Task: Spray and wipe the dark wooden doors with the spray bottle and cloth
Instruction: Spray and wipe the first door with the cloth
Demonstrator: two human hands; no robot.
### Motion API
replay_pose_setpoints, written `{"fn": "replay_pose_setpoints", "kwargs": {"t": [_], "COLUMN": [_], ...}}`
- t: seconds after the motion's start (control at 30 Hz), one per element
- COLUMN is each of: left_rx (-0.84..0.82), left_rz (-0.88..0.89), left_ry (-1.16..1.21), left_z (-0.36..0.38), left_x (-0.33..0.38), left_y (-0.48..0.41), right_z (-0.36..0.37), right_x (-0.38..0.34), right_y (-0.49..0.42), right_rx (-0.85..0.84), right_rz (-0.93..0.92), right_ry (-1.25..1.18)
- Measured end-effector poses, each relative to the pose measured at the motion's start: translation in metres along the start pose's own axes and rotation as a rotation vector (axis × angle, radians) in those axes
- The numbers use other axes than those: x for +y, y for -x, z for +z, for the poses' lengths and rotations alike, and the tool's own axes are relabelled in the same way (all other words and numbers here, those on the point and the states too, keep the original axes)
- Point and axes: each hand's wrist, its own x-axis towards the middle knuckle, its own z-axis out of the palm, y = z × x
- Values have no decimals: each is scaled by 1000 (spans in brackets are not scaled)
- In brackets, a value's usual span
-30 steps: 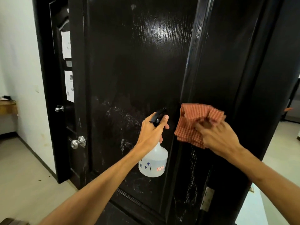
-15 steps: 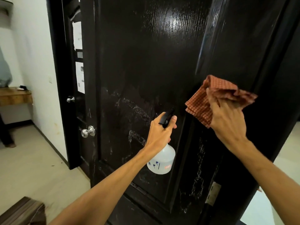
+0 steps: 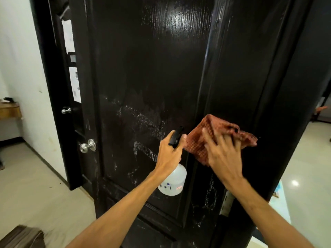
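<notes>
A dark wooden door [image 3: 152, 68] fills the middle of the head view, glossy near the top and streaked with whitish smears lower down. My left hand [image 3: 169, 154] grips the neck of a translucent white spray bottle [image 3: 173, 183] with a black nozzle, held close to the door panel. My right hand [image 3: 222, 154] presses a red checked cloth [image 3: 198, 142] flat against the door's right stile, just right of the bottle. The cloth bunches out past my fingers to the right.
A second dark door [image 3: 59, 86] with paper notices stands open at the left, with a silver knob [image 3: 66, 110]. Another silver knob [image 3: 87, 145] sits on the near door's left edge. A wooden shelf [image 3: 9, 110] hangs on the white wall. Pale floor lies on both sides.
My right hand with the cloth went up the door's right stile, then came back down and leftward toward the bottle. My left hand kept the bottle almost still.
</notes>
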Motion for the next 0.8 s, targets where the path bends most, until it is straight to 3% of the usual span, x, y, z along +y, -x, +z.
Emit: {"fn": "replay_pose_setpoints", "kwargs": {"t": [0.13,0.3,0.5,0.67,0.8], "left_rx": [-7,-23,-26,-15,3], "left_rz": [-9,30,15,32,-7], "left_ry": [6,-16,-8,-19,-8], "left_z": [2,4,4,-1,-9], "left_x": [-2,-2,0,5,3], "left_y": [1,-6,-5,-6,-1], "right_z": [5,-2,14,-7,17], "right_x": [-8,6,-9,3,-22], "right_y": [35,-12,45,-19,55], "right_rx": [-120,58,-143,-9,-86], "right_rz": [-57,120,4,174,74], "right_ry": [-56,45,-46,37,-47]}}
